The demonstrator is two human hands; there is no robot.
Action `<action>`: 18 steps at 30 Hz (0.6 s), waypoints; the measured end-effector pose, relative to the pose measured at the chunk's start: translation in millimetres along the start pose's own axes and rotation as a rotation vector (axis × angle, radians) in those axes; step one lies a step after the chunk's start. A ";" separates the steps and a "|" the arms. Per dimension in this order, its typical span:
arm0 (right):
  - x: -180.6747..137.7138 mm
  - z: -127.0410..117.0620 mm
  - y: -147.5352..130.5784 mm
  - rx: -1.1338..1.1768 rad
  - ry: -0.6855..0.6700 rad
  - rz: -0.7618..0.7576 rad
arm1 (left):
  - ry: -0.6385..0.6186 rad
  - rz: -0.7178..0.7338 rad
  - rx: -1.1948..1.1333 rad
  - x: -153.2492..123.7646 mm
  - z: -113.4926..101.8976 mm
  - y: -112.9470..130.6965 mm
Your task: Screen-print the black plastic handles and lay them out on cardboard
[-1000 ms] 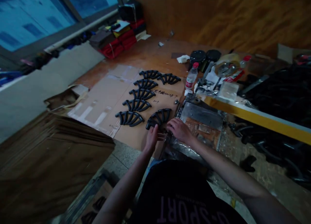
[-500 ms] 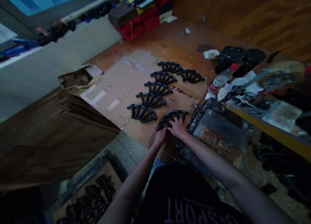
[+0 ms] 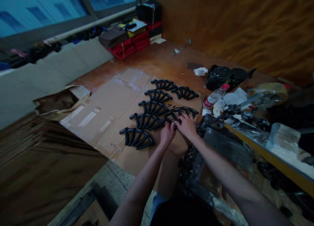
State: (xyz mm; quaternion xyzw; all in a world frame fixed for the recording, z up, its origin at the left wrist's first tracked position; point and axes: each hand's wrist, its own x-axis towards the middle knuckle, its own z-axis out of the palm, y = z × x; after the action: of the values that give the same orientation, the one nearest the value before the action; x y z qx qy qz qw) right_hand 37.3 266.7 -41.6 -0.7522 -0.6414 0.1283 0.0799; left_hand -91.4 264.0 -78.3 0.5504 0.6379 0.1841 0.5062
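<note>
Both hands hold one black fan-shaped piece (image 3: 173, 114), an arc with several curved ribs, over the cardboard sheet (image 3: 98, 134). My left hand (image 3: 168, 133) pinches its near left end, fingers closed. My right hand (image 3: 187, 125) has its fingers curled round its near middle; the fingertips are partly hidden. Left of the hands, several like pieces lie in a slanting column, the nearest black ribbed piece (image 3: 136, 137) apart from the rest. Another ribbed piece (image 3: 185, 92) rests beyond the held one. The held piece's left end is close to a neighbour; whether they touch I cannot tell.
To the right stand a plastic bottle (image 3: 216, 95) with a red cap, crumpled white paper and a roll of clear tape (image 3: 268, 93). A yellow-edged bar (image 3: 270, 154) runs along that side. Stacked brown cardboard (image 3: 49, 160) fills the left; red bundles (image 3: 130, 44) sit at the back.
Both hands have carried the held piece away from my body, further over the cardboard and closer to the column of pieces. The head view has tilted up, so the scene sits lower.
</note>
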 end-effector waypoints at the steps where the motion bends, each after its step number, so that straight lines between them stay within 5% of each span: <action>1: 15.9 -1.7 7.3 -0.001 0.010 0.047 | -0.022 0.005 0.028 17.7 1.8 13.1; 5: 66.5 4.5 34.5 -0.006 0.001 0.209 | -0.056 0.012 0.075 75.5 15.8 46.4; 9: 98.0 18.8 41.6 0.020 -0.021 0.339 | -0.036 0.004 0.036 109.9 29.3 50.0; 14: 119.1 26.8 31.6 0.060 -0.051 0.268 | 0.052 0.004 -0.130 127.0 41.0 39.6; 18: 99.8 19.5 35.0 0.100 -0.017 0.167 | 0.066 -0.001 -0.319 115.6 50.2 29.0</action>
State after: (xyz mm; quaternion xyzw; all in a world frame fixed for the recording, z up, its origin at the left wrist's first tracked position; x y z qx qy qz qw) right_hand 79.0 358.4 -79.3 -0.7971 -0.5698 0.1725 0.1009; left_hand -20.2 360.0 -127.6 0.4563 0.6173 0.3006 0.5660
